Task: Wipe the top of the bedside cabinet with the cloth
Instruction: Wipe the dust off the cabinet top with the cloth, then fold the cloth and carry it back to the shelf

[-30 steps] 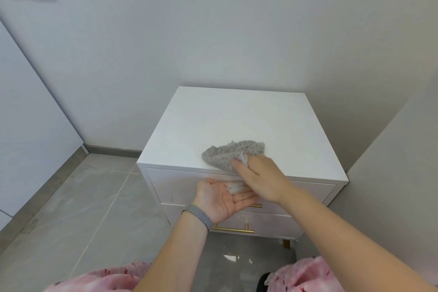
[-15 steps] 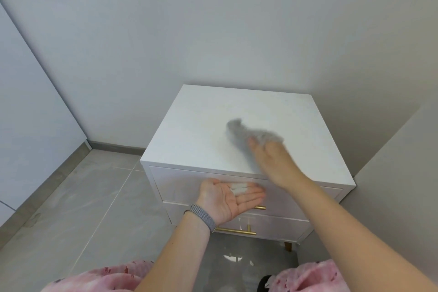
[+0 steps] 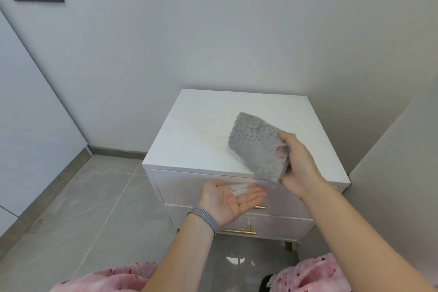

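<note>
Right hand (image 3: 299, 161) grips grey dimpled cloth (image 3: 257, 147), lifted over front right part of white bedside cabinet top (image 3: 201, 130). Left hand (image 3: 231, 198) open, palm up, cupped just below front edge, holding pale debris.

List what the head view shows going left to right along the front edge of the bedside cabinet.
Grey tiled floor → open, palm-up left hand with a woven grey wristband → grey dimpled cloth → right hand gripping the cloth → right front corner of the white bedside cabinet.
</note>
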